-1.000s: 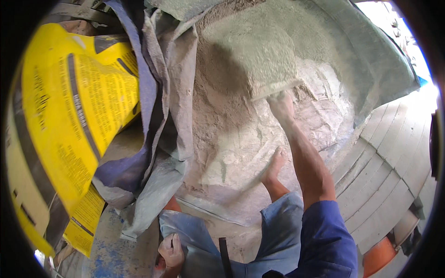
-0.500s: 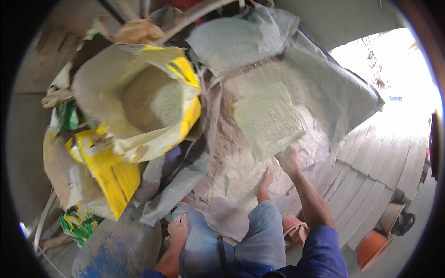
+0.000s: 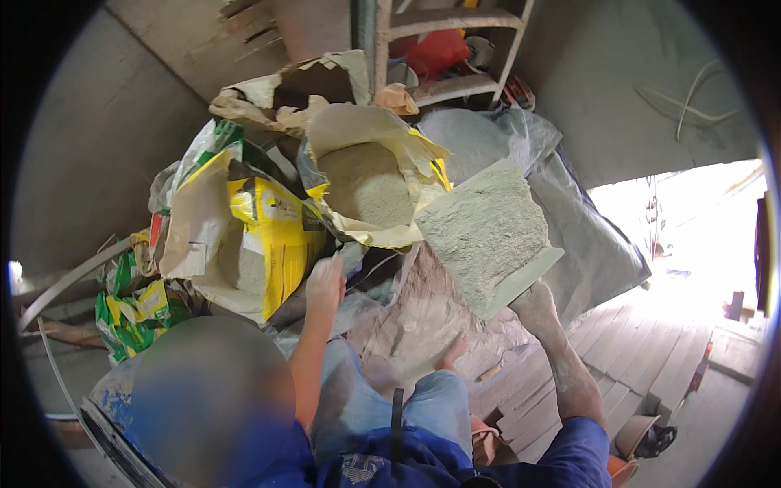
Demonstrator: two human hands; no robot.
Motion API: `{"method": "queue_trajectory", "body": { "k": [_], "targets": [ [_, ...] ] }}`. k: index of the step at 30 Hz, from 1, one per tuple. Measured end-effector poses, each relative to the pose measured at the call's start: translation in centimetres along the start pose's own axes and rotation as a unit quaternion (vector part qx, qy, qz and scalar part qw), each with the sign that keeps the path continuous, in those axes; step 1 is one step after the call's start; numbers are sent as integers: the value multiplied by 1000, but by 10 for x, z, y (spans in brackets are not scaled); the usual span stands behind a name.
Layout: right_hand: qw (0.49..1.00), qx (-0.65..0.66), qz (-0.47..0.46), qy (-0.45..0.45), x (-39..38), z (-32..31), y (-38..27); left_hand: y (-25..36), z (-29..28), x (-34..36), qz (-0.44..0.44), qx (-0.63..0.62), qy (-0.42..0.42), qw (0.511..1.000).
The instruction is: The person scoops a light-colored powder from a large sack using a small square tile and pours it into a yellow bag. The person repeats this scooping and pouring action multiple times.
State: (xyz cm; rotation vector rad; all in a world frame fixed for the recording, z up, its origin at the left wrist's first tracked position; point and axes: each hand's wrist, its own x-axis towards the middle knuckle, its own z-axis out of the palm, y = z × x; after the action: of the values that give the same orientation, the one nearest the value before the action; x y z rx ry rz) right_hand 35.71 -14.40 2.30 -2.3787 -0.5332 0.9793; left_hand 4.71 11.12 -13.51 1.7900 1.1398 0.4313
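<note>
My right hand (image 3: 529,301) grips the lower edge of a flat, square scoop (image 3: 480,236) heaped with pale grey powder, over a dusty sheet with powder (image 3: 407,317). My left hand (image 3: 325,281) is raised beside a yellow-and-white torn sack (image 3: 272,236); its fingers look bent, but they are smeared, so I cannot tell what they hold, if anything. An open paper sack (image 3: 370,191) with grey powder inside stands just left of the scoop. My bare foot (image 3: 450,354) shows below the scoop.
A ladder (image 3: 447,24) stands behind the sacks. Grey plastic sheeting (image 3: 586,236) lies to the right, beside wooden planks (image 3: 610,342) and a bright opening. Green-and-yellow sacks (image 3: 134,309) lie at the left. A blurred patch covers the lower left. Buckets (image 3: 634,435) sit at lower right.
My view has tilted up toward the sacks and ladder. My left hand has risen from my lap toward the sacks. The loaded scoop has come off the powder heap, near the open sack.
</note>
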Motion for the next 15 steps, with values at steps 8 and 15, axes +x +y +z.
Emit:
{"method": "queue_trajectory", "body": {
  "k": [8, 15],
  "targets": [
    [990, -73, -72, -94, 17, 17, -82, 37, -2, 80, -38, 140, -3, 989],
    [964, -197, -92, -156, 55, 44, -116, -3, 5, 71, -6, 128, 25, 991]
  ]
}}
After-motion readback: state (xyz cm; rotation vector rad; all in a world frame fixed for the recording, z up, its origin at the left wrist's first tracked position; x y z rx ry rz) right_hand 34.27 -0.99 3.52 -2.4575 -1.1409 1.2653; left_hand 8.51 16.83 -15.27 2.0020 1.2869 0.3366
